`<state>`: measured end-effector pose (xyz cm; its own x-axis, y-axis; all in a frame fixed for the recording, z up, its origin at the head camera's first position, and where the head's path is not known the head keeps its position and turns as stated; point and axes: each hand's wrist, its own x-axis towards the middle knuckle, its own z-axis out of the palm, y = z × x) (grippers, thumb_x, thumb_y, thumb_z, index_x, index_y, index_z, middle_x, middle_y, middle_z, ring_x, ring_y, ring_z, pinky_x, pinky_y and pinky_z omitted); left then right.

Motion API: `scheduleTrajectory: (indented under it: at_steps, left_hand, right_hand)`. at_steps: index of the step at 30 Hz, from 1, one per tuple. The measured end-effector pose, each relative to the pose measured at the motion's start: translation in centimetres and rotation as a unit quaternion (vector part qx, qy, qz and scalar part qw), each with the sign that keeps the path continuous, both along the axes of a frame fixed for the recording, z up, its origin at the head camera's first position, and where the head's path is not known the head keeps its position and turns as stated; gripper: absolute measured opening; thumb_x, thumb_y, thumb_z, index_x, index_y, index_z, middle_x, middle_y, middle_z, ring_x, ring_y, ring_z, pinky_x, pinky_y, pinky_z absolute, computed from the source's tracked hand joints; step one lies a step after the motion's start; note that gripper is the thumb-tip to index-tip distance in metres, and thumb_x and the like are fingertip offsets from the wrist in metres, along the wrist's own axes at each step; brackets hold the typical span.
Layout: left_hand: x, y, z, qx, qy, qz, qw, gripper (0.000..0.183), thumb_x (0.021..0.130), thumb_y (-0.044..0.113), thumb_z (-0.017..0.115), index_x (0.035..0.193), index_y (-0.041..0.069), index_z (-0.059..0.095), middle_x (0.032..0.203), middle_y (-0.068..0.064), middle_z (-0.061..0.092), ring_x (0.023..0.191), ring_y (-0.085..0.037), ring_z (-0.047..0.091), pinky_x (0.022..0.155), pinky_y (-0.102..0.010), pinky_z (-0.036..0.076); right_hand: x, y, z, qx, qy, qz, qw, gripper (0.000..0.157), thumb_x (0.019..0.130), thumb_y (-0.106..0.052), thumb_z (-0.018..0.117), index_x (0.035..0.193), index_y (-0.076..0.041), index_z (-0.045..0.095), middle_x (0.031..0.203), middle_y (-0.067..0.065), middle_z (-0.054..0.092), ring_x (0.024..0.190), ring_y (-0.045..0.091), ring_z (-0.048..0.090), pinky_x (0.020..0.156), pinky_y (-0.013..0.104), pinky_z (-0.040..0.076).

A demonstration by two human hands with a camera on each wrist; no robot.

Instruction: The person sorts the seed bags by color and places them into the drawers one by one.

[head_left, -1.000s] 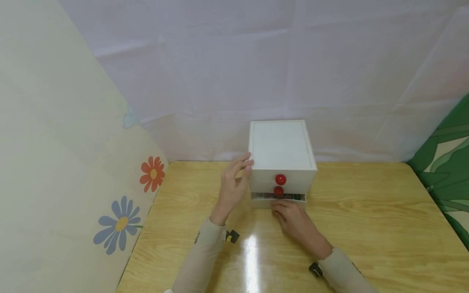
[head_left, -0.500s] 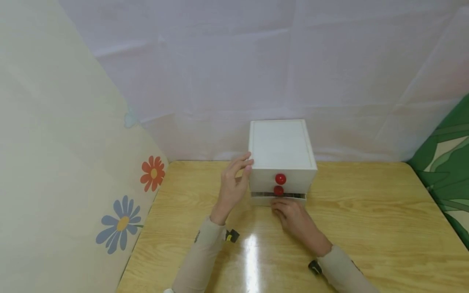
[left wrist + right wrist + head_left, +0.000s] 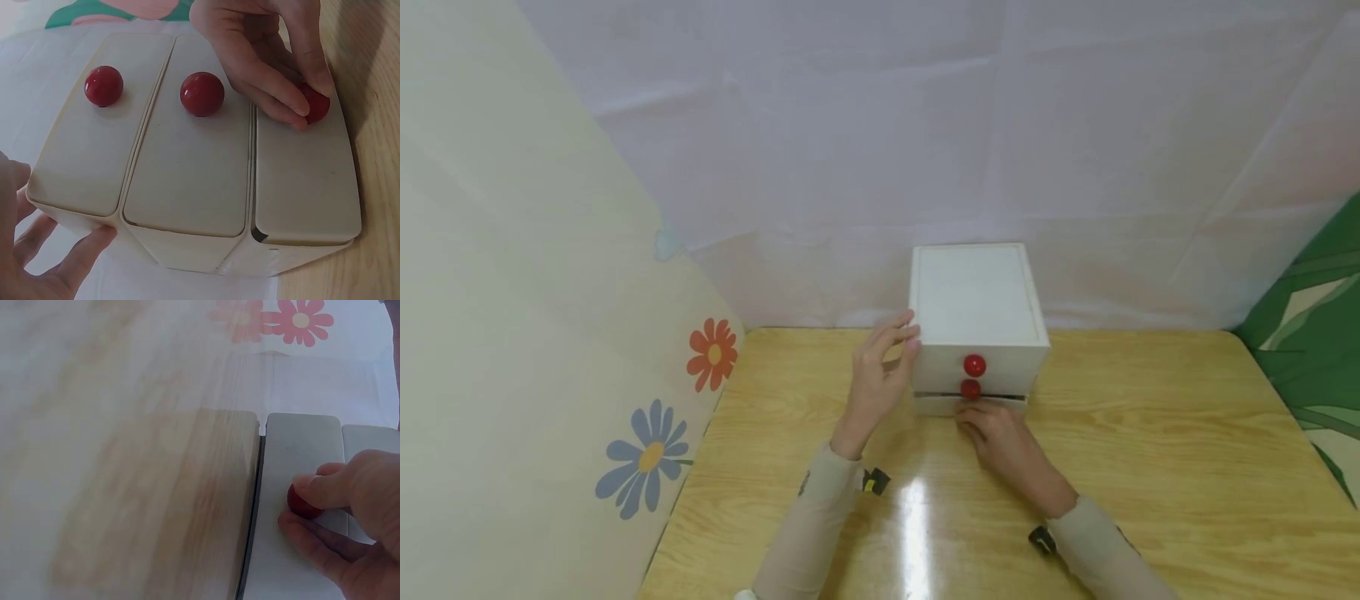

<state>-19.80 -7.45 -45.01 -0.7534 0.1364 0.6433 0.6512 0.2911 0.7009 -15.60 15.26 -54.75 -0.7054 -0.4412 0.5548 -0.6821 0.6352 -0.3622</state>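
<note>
A white drawer cabinet [image 3: 976,292] has three stacked drawers, each with a round red knob. My right hand [image 3: 1003,446] pinches the bottom drawer's knob [image 3: 304,505] between thumb and fingers. That bottom drawer [image 3: 934,407] stands out slightly, with a thin dark gap above its front. My left hand [image 3: 876,375] touches the cabinet's left side near the top front edge, fingers spread along it. The top drawer's knob [image 3: 104,85] and the middle drawer's knob [image 3: 202,94] are untouched, and both of those drawers look pushed in. The bottom drawer's inside is hidden.
The cabinet stands on a wood-grain table [image 3: 1150,433], close to a pale cloth backdrop [image 3: 865,150]. A light panel with printed flowers [image 3: 650,457] borders the left side. Green leaf-patterned material [image 3: 1318,333] hangs at the right.
The bottom drawer has slid inward with my right hand on its knob, and the gap above it has narrowed, hiding the contents. My left hand stays at the cabinet's side.
</note>
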Motion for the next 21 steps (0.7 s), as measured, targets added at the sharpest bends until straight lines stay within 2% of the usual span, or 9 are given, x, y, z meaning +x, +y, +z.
scheduleTrajectory:
  at_steps: [6,12,21]
  left_hand:
    - [-0.08,0.06,-0.13,0.012,-0.005,-0.011,0.9999,0.024,0.098,0.004,0.077,0.121,-0.002,0.073,0.145,-0.018,0.066,0.121,-0.038,0.071,0.082,-0.037,0.068]
    - [0.02,0.07,0.00,0.001,-0.009,-0.009,0.9999,0.028,0.097,0.009,0.079,0.122,-0.004,0.072,0.146,-0.018,0.065,0.130,-0.039,0.067,0.083,-0.034,0.067]
    - [0.05,0.10,0.15,-0.017,-0.008,0.001,0.9998,0.030,0.097,0.012,0.080,0.121,-0.004,0.072,0.145,-0.019,0.065,0.129,-0.040,0.068,0.081,-0.034,0.067]
  right_hand:
    - [-0.24,0.01,-0.08,-0.003,-0.013,-0.009,1.000,0.017,0.084,0.005,0.085,0.098,-0.004,0.082,0.107,0.011,0.081,0.098,0.030,0.077,0.089,0.047,0.066]
    - [-0.28,0.03,0.05,0.000,-0.019,-0.009,1.000,0.016,0.086,0.004,0.085,0.099,-0.004,0.082,0.109,0.012,0.081,0.099,0.030,0.077,0.090,0.046,0.066]
    - [-0.41,0.00,-0.03,-0.002,-0.038,-0.018,0.999,0.016,0.086,0.003,0.085,0.099,-0.005,0.082,0.106,0.011,0.081,0.096,0.029,0.078,0.087,0.043,0.067]
